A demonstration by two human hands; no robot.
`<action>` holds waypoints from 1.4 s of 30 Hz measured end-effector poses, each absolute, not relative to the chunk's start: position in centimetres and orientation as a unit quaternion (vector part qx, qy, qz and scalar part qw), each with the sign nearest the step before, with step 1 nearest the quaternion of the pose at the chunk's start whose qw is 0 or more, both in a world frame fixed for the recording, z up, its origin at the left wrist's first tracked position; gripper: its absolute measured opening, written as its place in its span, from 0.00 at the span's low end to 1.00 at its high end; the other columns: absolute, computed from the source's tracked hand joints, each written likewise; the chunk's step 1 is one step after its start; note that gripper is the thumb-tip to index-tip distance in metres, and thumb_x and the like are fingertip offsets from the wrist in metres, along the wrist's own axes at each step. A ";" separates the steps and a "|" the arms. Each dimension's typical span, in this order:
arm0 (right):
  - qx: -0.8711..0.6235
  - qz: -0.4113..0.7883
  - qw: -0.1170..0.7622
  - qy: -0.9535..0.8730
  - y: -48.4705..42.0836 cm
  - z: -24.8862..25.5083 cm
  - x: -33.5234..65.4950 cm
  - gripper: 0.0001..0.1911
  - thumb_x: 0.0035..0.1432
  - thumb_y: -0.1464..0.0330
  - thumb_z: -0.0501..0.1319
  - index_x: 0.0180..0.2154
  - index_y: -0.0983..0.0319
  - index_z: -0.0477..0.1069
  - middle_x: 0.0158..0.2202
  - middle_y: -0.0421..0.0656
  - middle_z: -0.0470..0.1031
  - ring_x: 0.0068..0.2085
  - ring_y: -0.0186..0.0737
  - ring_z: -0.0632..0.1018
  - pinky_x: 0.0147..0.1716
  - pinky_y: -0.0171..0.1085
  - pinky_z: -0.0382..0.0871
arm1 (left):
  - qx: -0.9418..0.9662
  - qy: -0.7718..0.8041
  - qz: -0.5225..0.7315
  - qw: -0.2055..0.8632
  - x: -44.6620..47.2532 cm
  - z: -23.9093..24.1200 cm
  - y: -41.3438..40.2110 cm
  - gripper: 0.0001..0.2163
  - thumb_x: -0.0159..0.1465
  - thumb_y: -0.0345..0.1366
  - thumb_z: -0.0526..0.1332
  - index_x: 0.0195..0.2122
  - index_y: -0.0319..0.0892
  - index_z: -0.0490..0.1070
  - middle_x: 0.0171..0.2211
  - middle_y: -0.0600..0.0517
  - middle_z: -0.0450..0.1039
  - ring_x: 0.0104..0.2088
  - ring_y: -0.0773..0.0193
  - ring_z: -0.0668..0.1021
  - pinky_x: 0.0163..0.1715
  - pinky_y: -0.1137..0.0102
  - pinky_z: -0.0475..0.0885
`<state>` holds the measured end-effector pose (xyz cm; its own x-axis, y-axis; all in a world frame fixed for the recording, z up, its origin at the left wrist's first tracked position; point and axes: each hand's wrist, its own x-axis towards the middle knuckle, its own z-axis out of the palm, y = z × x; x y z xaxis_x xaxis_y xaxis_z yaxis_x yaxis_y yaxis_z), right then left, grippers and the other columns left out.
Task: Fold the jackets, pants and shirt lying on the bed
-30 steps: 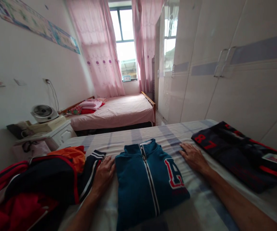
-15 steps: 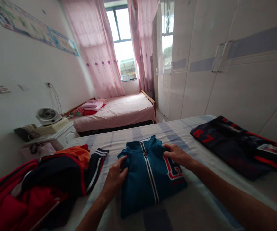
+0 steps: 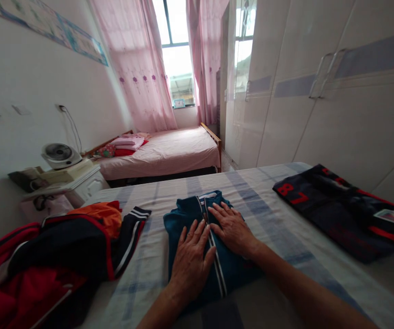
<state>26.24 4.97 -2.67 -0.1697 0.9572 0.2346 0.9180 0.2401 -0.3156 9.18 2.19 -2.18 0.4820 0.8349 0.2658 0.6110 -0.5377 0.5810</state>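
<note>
Fingers (image 3: 194,233) on jacket (image 3: 179,219); garment (image 3: 337,214) perhaps "87".

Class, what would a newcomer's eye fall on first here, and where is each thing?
The left hand and right hand lie flat on a folded teal jacket, centred on the bed. A red, navy and orange clothes heap sits to its left; a dark garment with red numbers lies to its right, by the wardrobe.
</note>
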 end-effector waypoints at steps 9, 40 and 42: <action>-0.612 0.050 0.200 -0.764 5.0 -2.5 26.6 0.27 0.62 0.57 0.47 0.61 0.56 0.56 0.64 0.41 0.54 0.64 0.47 0.53 0.60 0.49 0.46 | 0.814 0.519 0.243 0.101 7.5 -2.9 5.1 0.25 0.65 0.47 0.49 0.62 0.44 0.55 0.65 0.48 0.50 0.65 0.57 0.51 0.63 0.57 0.42; -0.422 0.795 0.381 -0.210 5.9 -1.1 30.4 0.12 0.55 0.64 0.62 0.34 0.67 0.70 0.26 0.44 0.78 0.30 0.37 0.80 0.40 0.39 0.75 | 0.773 0.571 0.261 0.093 4.0 -4.9 8.5 0.23 0.67 0.43 0.44 0.61 0.40 0.57 0.63 0.47 0.55 0.64 0.58 0.56 0.62 0.55 0.51; -0.429 0.783 0.396 -0.218 5.7 -0.9 29.9 0.08 0.54 0.68 0.62 0.33 0.67 0.70 0.25 0.43 0.78 0.28 0.36 0.79 0.36 0.38 0.76 | 0.773 0.570 0.262 0.093 3.9 -5.0 8.6 0.23 0.67 0.43 0.44 0.61 0.40 0.57 0.63 0.47 0.55 0.64 0.58 0.56 0.62 0.55 0.51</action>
